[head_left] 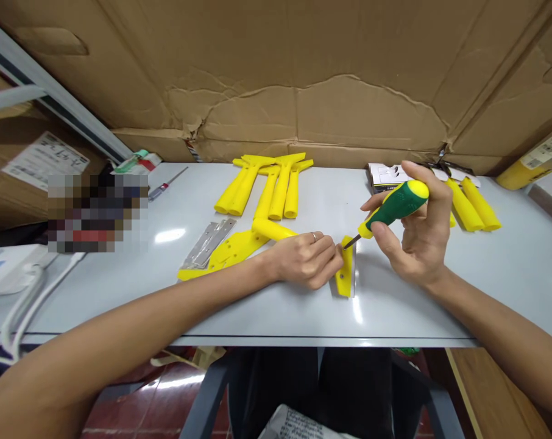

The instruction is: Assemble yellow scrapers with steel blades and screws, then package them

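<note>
My left hand point(309, 261) is closed around a yellow plastic scraper point(344, 283) that lies on the table. The scraper's wide head shows beyond my fingers, with a screw hole or screw on its face and a thin metal blade point(354, 268) along its right edge. My right hand point(420, 238) grips a green and yellow screwdriver point(397, 207), tilted, its tip on the upper part of the scraper head. Left of my hands are yellow flat plates point(239, 249) and several metal blades point(209, 242) with holes.
Several yellow scraper handles point(267, 183) lie at the table's back; more handles point(474, 204) lie at right. A small screwdriver point(166, 185) rests at back left. White cables point(42, 299) cross the left edge. A cardboard wall point(303, 73) stands behind the table point(276, 317).
</note>
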Demonstrator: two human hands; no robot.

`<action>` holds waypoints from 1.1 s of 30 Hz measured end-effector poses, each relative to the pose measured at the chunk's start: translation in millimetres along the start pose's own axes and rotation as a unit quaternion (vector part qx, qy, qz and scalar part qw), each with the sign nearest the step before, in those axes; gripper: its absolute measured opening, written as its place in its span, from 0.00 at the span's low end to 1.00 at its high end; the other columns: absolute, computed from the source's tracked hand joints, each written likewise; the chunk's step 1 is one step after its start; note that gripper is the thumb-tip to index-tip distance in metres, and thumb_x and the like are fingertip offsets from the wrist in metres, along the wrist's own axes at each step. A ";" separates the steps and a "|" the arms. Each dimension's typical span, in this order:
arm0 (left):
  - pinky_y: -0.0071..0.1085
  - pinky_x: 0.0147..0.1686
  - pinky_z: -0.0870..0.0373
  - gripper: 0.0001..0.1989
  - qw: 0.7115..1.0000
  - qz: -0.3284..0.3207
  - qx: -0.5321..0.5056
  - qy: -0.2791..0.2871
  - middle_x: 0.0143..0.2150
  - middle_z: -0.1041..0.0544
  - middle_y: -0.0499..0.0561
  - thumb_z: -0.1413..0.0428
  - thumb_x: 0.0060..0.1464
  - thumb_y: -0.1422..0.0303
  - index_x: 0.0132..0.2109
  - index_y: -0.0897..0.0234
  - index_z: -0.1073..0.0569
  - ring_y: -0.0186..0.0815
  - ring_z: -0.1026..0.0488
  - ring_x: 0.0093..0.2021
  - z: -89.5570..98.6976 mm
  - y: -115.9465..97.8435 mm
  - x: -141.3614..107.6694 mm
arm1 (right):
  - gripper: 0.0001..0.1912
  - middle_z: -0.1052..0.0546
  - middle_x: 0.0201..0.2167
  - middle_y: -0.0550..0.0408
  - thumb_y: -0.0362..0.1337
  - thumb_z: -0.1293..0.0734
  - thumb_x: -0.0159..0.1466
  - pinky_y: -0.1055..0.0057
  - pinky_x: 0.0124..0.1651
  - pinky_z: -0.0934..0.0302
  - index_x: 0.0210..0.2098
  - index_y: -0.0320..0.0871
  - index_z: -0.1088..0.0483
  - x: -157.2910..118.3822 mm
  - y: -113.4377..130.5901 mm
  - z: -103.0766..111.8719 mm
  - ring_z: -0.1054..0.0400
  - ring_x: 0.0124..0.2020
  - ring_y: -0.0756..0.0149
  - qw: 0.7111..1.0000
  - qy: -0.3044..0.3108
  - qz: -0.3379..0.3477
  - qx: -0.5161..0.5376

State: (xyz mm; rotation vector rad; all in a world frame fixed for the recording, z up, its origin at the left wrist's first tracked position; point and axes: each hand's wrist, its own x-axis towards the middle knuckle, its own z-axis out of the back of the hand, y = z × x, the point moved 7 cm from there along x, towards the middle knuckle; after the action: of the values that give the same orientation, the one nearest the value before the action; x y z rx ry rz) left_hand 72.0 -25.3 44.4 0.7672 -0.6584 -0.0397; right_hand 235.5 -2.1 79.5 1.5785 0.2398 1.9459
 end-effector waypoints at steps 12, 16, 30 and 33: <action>0.30 0.25 0.35 0.09 1.000 0.006 -0.006 -0.004 0.25 0.28 0.47 0.41 0.64 0.79 0.33 0.69 0.24 0.32 0.31 0.26 0.2 1.2 0.0 | 0.46 0.29 0.69 0.50 0.47 0.24 0.66 0.61 0.30 0.20 0.77 0.66 0.46 1.8 -0.5 0.7 0.19 0.42 0.57 0.998 0.042 0.041 -0.023; 0.30 0.24 0.35 0.08 1.000 0.005 -0.005 -0.005 0.25 0.28 0.47 0.40 0.64 0.79 0.34 0.70 0.23 0.32 0.31 0.25 0.2 0.7 -0.3 | 0.46 0.24 0.62 0.51 0.47 0.22 0.65 0.61 0.28 0.21 0.77 0.67 0.46 1.0 5.3 1.7 0.20 0.38 0.58 0.999 0.025 0.033 -0.019; 0.29 0.23 0.35 0.07 1.000 0.002 0.011 -0.002 0.24 0.29 0.45 0.39 0.64 0.80 0.36 0.71 0.21 0.31 0.32 0.25 -1.5 -0.2 -2.5 | 0.40 0.20 0.45 0.54 0.45 0.28 0.72 0.57 0.47 0.17 0.78 0.62 0.48 4.7 -12.6 4.8 0.18 0.45 0.58 0.994 0.029 -0.073 0.073; 0.29 0.23 0.35 0.08 1.000 0.003 0.016 0.001 0.24 0.29 0.45 0.40 0.65 0.80 0.35 0.70 0.22 0.30 0.32 0.25 -1.1 0.1 -1.6 | 0.40 0.20 0.47 0.54 0.45 0.29 0.73 0.55 0.48 0.17 0.78 0.63 0.50 2.4 -13.4 2.4 0.19 0.46 0.58 0.995 0.046 -0.067 0.065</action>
State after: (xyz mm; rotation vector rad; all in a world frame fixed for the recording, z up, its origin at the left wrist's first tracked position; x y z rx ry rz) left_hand 71.3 -24.1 43.0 0.7948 -0.6618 -0.0228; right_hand 242.2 9.3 75.4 1.5145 0.5065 1.9328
